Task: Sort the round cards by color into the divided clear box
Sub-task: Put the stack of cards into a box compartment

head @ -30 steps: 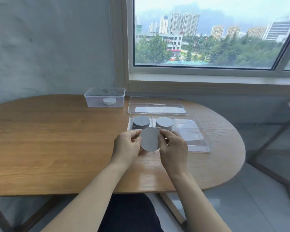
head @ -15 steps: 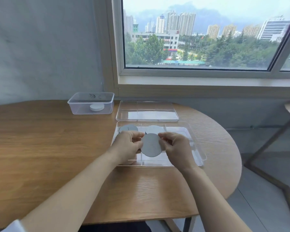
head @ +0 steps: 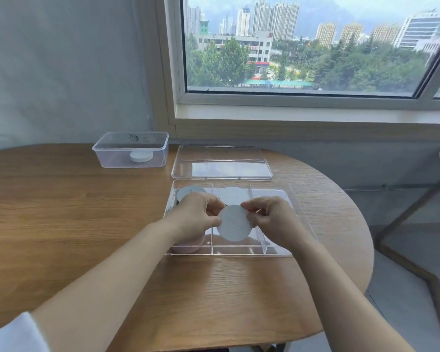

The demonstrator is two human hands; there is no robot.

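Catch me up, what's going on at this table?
A person's left hand and right hand both pinch one pale round card over the divided clear box. A grey stack, a pale stack and a pink stack sit in its far-left, far-middle and near-left compartments. Its lid lies just behind it, and a small tub further left holds a white stack.
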